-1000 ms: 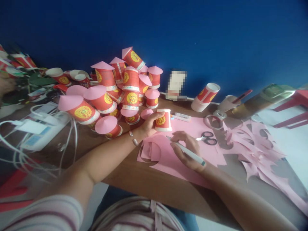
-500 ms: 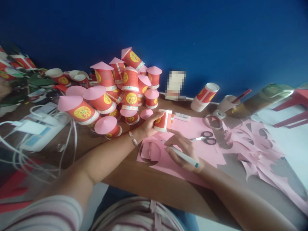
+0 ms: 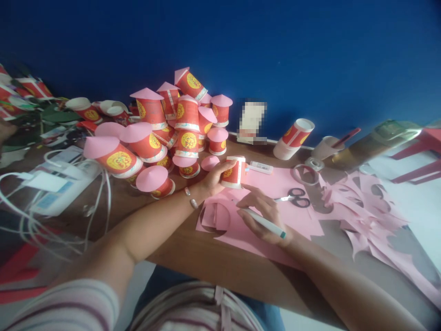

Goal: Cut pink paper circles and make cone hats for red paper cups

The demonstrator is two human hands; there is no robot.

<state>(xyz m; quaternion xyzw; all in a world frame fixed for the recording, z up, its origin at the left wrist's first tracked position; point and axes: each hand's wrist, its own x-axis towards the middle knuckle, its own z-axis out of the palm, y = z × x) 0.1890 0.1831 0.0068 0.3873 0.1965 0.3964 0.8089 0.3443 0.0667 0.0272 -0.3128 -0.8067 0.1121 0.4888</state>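
Observation:
My left hand (image 3: 214,180) is wrapped round a red and white paper cup (image 3: 237,174) with a yellow emblem, held just above the pink paper. Between the fingers and thumb of my right hand (image 3: 260,214) lies a white marker pen (image 3: 267,222) with a green end, its tip pointing left. A fingertip of that hand is close to the cup's lower rim; whether it touches I cannot tell. Pink paper sheets (image 3: 292,223) lie underneath, with black-handled scissors (image 3: 299,197) on them. A white pen cap or small white stick (image 3: 261,168) rests behind the cup.
Several red cups with pink cone tops (image 3: 188,145) are piled at left. A power strip (image 3: 57,184) with white cables lies beyond them. Pink scraps (image 3: 365,202), tape rolls (image 3: 305,174), a stacked cup (image 3: 292,138) and a bottle (image 3: 375,142) occupy the right and back.
Hardly anything differs. The cup in my left hand has turned slightly, and my right hand with the marker has shifted a touch right.

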